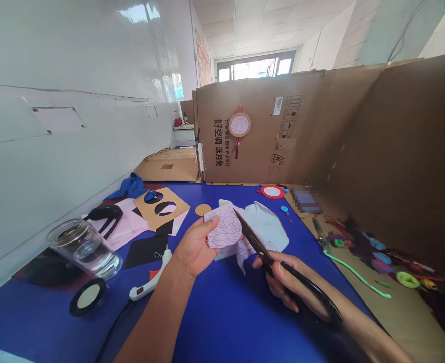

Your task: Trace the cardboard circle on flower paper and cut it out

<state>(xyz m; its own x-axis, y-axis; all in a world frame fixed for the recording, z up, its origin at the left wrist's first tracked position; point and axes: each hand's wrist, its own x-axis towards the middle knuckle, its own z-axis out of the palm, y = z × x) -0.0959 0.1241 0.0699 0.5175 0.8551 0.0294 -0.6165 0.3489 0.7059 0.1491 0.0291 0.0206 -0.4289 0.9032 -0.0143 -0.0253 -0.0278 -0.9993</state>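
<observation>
My left hand (198, 247) pinches a pink patterned fabric piece (224, 227) between thumb and fingers, above the middle of the blue table. Black scissors (258, 244) are in my right hand (288, 280), their handle loops toward me. The blades point up and left, with the tips at the fabric's upper right edge. A strip of the same fabric hangs below the blades. Behind the hands, a larger white fabric piece (268, 227) with a patterned side lies on the table. A round tan disc (203, 209) lies just beyond the held fabric.
A glass jar of water (97, 257), its lid (88, 297) and a white glue gun (152, 280) are at left, near cardboard with round holes (150, 206). A red-rimmed oval (273, 191) lies behind. Colourful cords (358, 275) spread at right. A cardboard wall (260, 151) stands behind.
</observation>
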